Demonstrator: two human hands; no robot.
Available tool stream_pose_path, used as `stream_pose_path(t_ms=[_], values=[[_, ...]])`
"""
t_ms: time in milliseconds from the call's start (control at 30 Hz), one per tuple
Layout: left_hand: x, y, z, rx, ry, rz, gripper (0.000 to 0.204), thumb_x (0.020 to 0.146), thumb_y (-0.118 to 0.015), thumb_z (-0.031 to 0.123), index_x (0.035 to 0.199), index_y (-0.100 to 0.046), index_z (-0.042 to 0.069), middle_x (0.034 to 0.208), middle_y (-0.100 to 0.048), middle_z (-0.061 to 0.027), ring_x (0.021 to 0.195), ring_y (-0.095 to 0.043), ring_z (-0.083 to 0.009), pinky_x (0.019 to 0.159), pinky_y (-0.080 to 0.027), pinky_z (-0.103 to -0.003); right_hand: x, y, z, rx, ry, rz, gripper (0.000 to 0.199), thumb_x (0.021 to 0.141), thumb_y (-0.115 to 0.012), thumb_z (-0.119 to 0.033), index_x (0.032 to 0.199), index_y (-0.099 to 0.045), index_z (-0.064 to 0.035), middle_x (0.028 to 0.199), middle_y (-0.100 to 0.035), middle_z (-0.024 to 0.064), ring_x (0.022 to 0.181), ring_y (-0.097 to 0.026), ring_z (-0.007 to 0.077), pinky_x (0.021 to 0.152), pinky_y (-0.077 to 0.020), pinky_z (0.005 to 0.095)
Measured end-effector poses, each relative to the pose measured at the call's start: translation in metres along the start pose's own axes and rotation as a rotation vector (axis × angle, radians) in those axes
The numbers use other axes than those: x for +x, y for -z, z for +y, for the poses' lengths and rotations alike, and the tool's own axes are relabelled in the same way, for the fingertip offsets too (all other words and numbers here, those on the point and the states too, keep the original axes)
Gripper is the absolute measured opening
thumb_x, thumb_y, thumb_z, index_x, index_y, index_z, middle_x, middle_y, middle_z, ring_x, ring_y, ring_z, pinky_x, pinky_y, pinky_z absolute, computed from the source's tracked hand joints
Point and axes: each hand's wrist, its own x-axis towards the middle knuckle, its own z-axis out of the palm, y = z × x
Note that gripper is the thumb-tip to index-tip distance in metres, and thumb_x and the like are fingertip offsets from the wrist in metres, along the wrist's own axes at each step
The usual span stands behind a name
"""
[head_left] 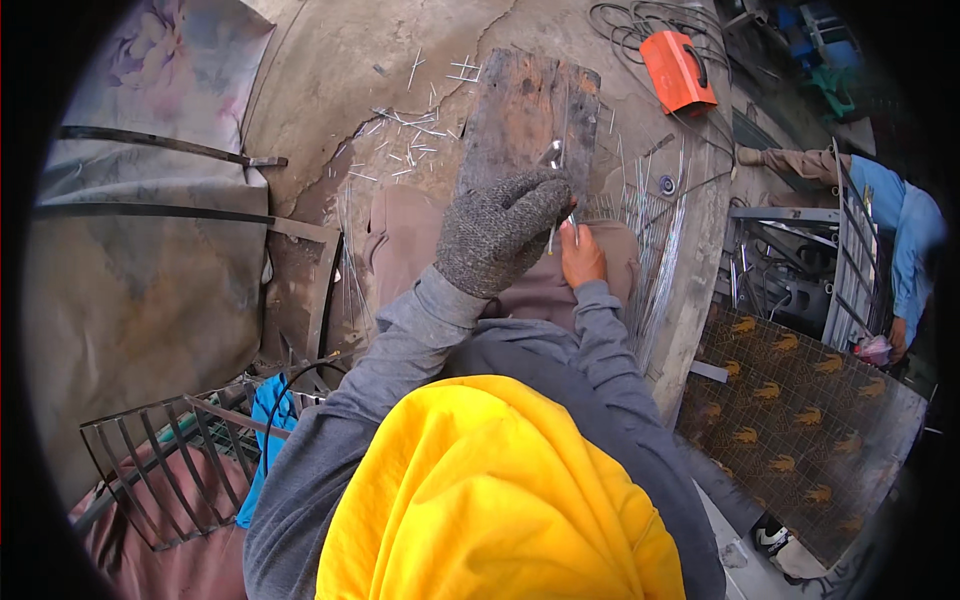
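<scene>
My left hand (pixel 508 228), in a dark grey knit glove, is closed above my lap. Past its fingers sticks a shiny metal piece (pixel 554 151) whose kind I cannot make out; the glove hides most of it. Close beside it, my bare right hand (pixel 584 258) has its fingers curled together, with a thin metal rod (pixel 573 226) showing at the fingertips. Beyond both hands a worn wooden board (pixel 520 110) lies on the ground. Short cut rods (pixel 405 150) are scattered to its left. Long thin rods (pixel 655 250) lie to the right of my knee.
An orange machine (pixel 678 72) with black cables stands at the far right. Metal frames (pixel 300 230) and a hanging sheet (pixel 150 290) are on the left. Near right lies a dark patterned panel (pixel 790 420). Another person in a blue shirt (pixel 905 230) bends at the right edge.
</scene>
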Motion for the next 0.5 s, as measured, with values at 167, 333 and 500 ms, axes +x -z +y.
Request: stream_pose_path(t_ms=[167, 333, 500], values=[[0.016, 0.003, 0.002, 0.012, -0.005, 0.101, 0.028, 0.073, -0.08, 0.003, 0.098, -0.069, 0.005, 0.093, -0.07, -0.0121, 0.084, -0.069, -0.0273, 0.07, -0.055, -0.034, 0.0, 0.003, -0.008, 0.015, -0.024, 0.006, 0.051, 0.094, -0.043, -0.056, 0.091, -0.056, -0.0061, 0.092, -0.064, 0.0262, 0.088, -0.058, 0.0501, 0.076, -0.0424, 0.0569], [0.024, 0.006, 0.0, 0.042, -0.015, 0.129, 0.023, 0.073, -0.081, 0.005, 0.094, -0.07, 0.005, 0.09, -0.07, -0.0117, 0.079, -0.069, -0.0253, 0.067, -0.054, -0.033, -0.002, 0.004, -0.01, 0.019, -0.031, -0.014, 0.051, 0.095, -0.043, -0.055, 0.093, -0.056, -0.0054, 0.092, -0.062, 0.0272, 0.09, -0.056, 0.0501, 0.076, -0.0418, 0.0548], [0.029, 0.005, -0.005, 0.05, -0.014, 0.11, 0.022, 0.075, -0.081, 0.007, 0.094, -0.07, 0.004, 0.087, -0.07, -0.0103, 0.074, -0.069, -0.0216, 0.064, -0.054, -0.03, -0.002, 0.004, -0.009, 0.024, -0.025, -0.016, 0.053, 0.095, -0.043, -0.056, 0.091, -0.055, -0.0046, 0.091, -0.062, 0.0275, 0.09, -0.056, 0.0503, 0.076, -0.0415, 0.0549]])
